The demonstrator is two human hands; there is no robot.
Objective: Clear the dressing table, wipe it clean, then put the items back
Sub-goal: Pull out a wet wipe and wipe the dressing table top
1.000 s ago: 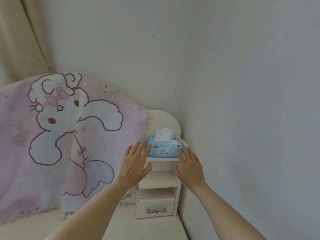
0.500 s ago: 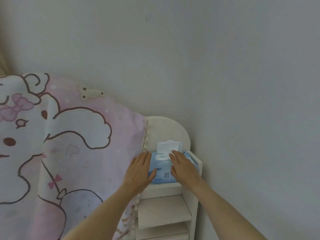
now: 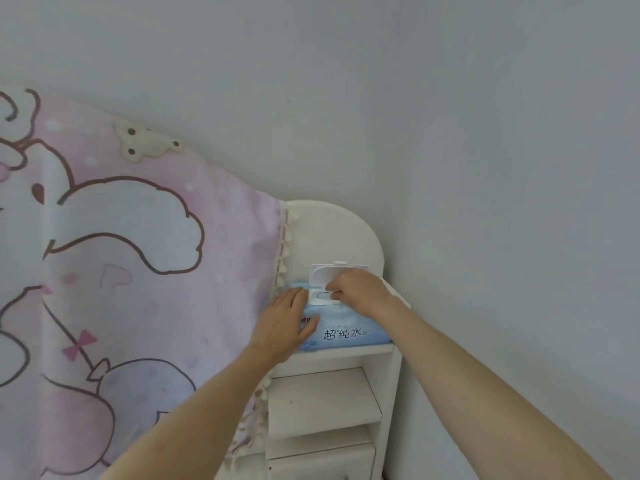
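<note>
A blue pack of wet wipes (image 3: pixel 346 327) lies flat on the top shelf of a small white shelf unit (image 3: pixel 325 403) in the corner, with a pink cartoon blanket (image 3: pixel 138 271) hanging just to its left. The white flip lid (image 3: pixel 332 273) on top of the pack stands open, tipped up toward the far wall.

The left hand (image 3: pixel 287 323) lies flat on the left end of the pack. Its fingers are spread and its thumb rests on the near face, so it presses the pack down and does not squeeze it. The right hand (image 3: pixel 360 292) is at the opening under the lid. Its fingertips are pinched together there. It looks like they pinch a wipe, but I cannot tell for sure, because the hand hides the hole.

The pack looks soft and squishy, like a full bag. It is likely light, and its plastic skin may be a bit slippery. If you pull a wipe without holding the pack, the whole pack could lift up. So holding it down at 1 end seems smart. The wipe itself would be thin, wet and floppy, so pinch it at the tip and pull up slowly.

The long side of the pack runs left to right along the shelf. Its printed face points toward the near side. The opening points up.
</note>
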